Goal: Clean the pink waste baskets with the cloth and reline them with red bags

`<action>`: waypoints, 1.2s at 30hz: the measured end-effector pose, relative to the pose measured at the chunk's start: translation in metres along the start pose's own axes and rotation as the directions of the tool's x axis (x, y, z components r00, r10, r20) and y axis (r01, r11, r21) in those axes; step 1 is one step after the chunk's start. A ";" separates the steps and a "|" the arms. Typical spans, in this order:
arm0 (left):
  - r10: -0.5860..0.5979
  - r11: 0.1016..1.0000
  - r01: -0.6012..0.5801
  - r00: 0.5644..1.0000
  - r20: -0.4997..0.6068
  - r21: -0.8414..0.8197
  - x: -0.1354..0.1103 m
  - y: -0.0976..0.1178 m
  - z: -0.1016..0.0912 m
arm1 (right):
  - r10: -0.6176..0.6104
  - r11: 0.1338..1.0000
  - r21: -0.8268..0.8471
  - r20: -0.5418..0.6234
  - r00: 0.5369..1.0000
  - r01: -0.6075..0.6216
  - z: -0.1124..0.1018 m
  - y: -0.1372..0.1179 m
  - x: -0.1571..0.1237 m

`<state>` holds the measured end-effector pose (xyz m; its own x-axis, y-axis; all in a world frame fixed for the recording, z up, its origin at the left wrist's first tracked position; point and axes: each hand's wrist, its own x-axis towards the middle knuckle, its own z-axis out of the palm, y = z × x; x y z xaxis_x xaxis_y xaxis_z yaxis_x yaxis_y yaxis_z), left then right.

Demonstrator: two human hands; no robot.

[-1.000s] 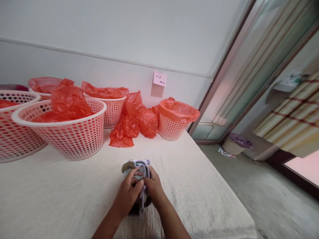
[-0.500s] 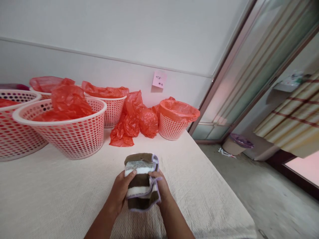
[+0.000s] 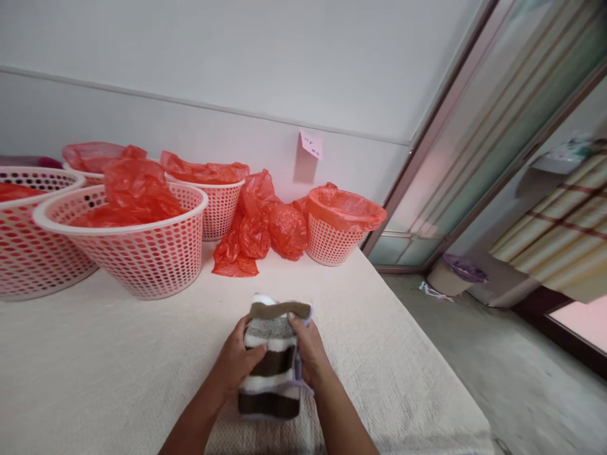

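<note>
A small folded towel [image 3: 272, 360] with brown, grey and white stripes and a lilac edge lies on the cream table cover [image 3: 118, 354] in front of me. My left hand [image 3: 236, 365] grips its left side, thumb on top. My right hand [image 3: 309, 354] grips its right side, fingers curled over the upper edge. Both hands hold the cloth folded together just above the table.
Several white perforated plastic baskets lined with red bags stand along the back: a large one [image 3: 137, 237] at left, a small one [image 3: 339, 227] near the corner. Loose red bags [image 3: 258, 230] lie between them. The table's right edge [image 3: 427, 341] drops to a concrete floor.
The towel went from a bunched roll under my fingers to a flatter striped fold held by both sides. My head view shifted slightly right.
</note>
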<state>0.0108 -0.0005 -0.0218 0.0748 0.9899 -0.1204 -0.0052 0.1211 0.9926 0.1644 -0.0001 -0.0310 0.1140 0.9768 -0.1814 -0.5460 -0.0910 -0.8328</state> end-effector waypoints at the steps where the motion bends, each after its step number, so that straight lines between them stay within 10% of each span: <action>1: 0.008 1.000 -0.008 0.999 0.045 -0.006 -0.001 0.000 0.000 | -0.006 1.000 -0.010 0.005 1.000 0.006 -0.001 -0.002 0.000; 11: 0.072 0.994 -0.068 0.996 0.044 -0.090 -0.003 0.001 -0.010 | 0.129 0.985 -0.140 0.226 0.966 -0.098 0.005 -0.013 -0.010; 23: 0.039 0.984 -0.077 0.973 -0.228 -0.163 0.000 0.004 -0.019 | 0.122 0.981 -0.172 0.157 0.980 -0.094 -0.002 0.003 -0.001; 36: 0.011 0.978 -0.027 0.997 -0.078 -0.205 -0.003 0.002 -0.022 | 0.100 0.965 -0.246 0.025 0.995 -0.091 0.004 0.001 0.007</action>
<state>-0.0116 -0.0013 -0.0195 -0.0036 0.9939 -0.1102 -0.2118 0.1069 0.9714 0.1613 0.0074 -0.0313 0.0378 0.9674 -0.2504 -0.3331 -0.2240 -0.9159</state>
